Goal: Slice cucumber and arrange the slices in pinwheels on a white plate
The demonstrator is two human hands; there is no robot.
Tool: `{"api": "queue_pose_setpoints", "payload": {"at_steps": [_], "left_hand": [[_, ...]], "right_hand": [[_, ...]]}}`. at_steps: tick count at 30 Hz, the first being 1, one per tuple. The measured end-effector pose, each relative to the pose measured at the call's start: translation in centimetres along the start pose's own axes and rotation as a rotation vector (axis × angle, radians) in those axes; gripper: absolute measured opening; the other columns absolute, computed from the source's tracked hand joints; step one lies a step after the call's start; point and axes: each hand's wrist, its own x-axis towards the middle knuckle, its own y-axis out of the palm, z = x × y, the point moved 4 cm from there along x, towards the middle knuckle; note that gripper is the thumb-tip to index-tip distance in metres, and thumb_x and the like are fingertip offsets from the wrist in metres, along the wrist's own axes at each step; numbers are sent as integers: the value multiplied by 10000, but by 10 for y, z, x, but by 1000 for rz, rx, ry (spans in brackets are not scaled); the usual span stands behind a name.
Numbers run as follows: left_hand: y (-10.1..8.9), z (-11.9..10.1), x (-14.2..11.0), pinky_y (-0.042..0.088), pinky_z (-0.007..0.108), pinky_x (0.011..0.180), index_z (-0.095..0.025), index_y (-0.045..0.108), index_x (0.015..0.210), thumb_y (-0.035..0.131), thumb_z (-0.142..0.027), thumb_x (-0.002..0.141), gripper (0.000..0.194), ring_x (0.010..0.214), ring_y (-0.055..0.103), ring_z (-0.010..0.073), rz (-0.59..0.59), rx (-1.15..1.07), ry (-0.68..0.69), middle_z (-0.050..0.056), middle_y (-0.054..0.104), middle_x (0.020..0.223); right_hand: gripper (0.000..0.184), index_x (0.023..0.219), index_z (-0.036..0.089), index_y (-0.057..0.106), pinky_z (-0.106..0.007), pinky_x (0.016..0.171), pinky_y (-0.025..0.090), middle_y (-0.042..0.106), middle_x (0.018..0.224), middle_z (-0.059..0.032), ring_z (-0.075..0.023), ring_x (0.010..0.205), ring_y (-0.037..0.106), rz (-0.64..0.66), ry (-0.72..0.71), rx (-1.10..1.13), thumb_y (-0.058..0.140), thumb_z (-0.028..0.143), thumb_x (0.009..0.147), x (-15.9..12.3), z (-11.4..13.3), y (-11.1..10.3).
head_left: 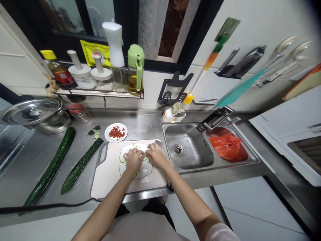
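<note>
My left hand (133, 160) and my right hand (155, 155) meet over a white plate (142, 172), with their fingers bent and the fingertips close together. Between them they pinch a thin, pale green cucumber slice, mostly hidden by the fingers. More cucumber slices (122, 160) with dark rims are spread around the plate. Under the plate lies a pale cutting board (107, 177) with a grey edge. To its left rest a cut cucumber (81, 167) and a longer whole cucumber (51, 167). A small white dish (107, 134) of chopped red pieces stands behind the board.
Cucumber end pieces (96, 135) lie beside the dish. On the right is a steel sink (190, 147) with a faucet (215, 118) and a red plastic bag (225, 147). A lidded pot (50, 117) stands far left, below a condiment shelf (100, 93). A black cable (50, 207) crosses the front edge.
</note>
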Motion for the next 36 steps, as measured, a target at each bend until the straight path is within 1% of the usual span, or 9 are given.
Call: {"api": "queue_pose_setpoints", "payload": {"at_steps": [6, 11, 16, 21, 28, 36], "left_hand": [[5, -3, 1, 251, 395, 818, -272, 729, 885, 525, -375, 883, 228, 1019, 456, 249, 27, 11, -2, 63, 620, 1009], [8, -5, -1, 260, 406, 826, -255, 728, 869, 526, -358, 880, 227, 1021, 466, 258, 30, 18, -4, 75, 627, 1016], [12, -5, 1, 267, 408, 841, -248, 731, 853, 534, -357, 875, 227, 1015, 472, 250, 29, 31, -10, 70, 625, 1008], [17, -5, 2, 273, 408, 845, -240, 738, 838, 521, -344, 878, 244, 1008, 471, 252, 36, 40, 1, 80, 625, 994], [16, -7, 2, 267, 410, 831, -239, 732, 803, 521, -331, 874, 241, 1006, 477, 253, 7, 53, 16, 74, 634, 981], [15, -9, 1, 265, 411, 837, -231, 725, 801, 510, -321, 875, 244, 1009, 473, 257, 10, 69, 24, 81, 633, 987]], "right_hand": [[174, 902, 217, 690, -378, 936, 329, 506, 1177, -84, -234, 1145, 343, 20, -8, -25, 518, 243, 919, -2, 1, 1], [175, 888, 218, 693, -393, 928, 329, 512, 1169, -88, -242, 1145, 348, 15, -14, -1, 521, 224, 912, -3, 2, 3], [160, 881, 217, 695, -407, 936, 327, 520, 1157, -93, -251, 1149, 350, 13, 2, 14, 536, 200, 893, -3, 0, 5], [147, 877, 204, 682, -395, 928, 337, 514, 1161, -97, -250, 1145, 350, -2, 9, 7, 536, 197, 886, -4, -1, 6], [132, 862, 192, 656, -382, 965, 331, 497, 1171, -87, -232, 1133, 354, -54, 68, 47, 526, 195, 882, -9, -1, 4], [118, 836, 191, 650, -386, 973, 327, 492, 1175, -87, -237, 1133, 350, -51, 98, 63, 540, 204, 875, -7, -2, 8]]}}
